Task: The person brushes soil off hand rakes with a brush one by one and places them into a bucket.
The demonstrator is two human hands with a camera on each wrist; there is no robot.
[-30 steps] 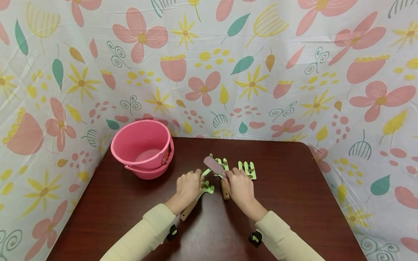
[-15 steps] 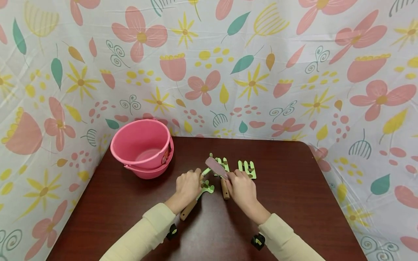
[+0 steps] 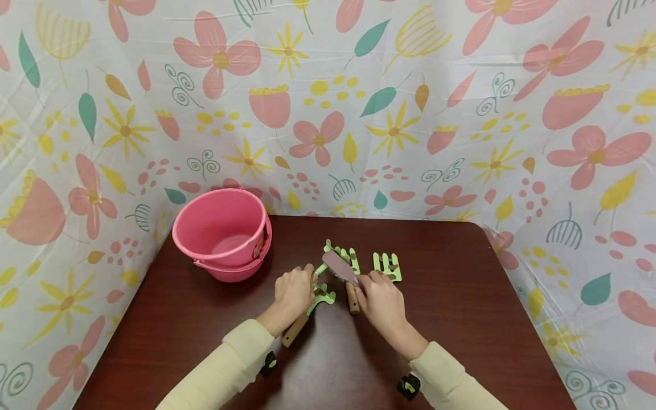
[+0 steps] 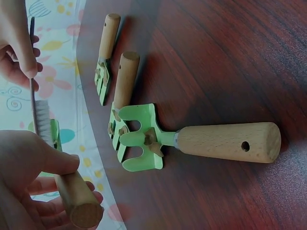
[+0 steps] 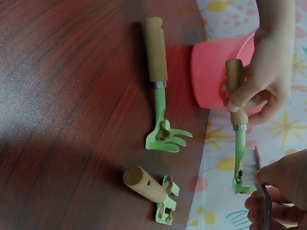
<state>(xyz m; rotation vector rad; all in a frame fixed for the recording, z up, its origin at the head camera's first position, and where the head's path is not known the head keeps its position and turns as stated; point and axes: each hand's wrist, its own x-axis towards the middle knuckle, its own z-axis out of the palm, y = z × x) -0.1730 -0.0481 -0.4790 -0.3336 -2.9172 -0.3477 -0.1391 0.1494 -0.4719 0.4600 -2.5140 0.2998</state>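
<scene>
My left hand grips the wooden handle of a small green garden hand rake, its head held up over the table. With my right hand I hold a brush with a mauve back. Its white bristles lie against the rake's green head, where a dark brown patch shows; the brush hides part of that head. Below my left hand lies another green hand rake with brown bits on its tines. Two green forks, a middle one and a right one, lie beyond, also with brown bits.
Two nested pink buckets stand at the table's back left. The dark brown table meets a flower-patterned cloth at its back and sides.
My right hand and the brush have shifted slightly to the right and toward me. More of the held rake's green tips now shows past the brush. My left hand stays nearly in place.
</scene>
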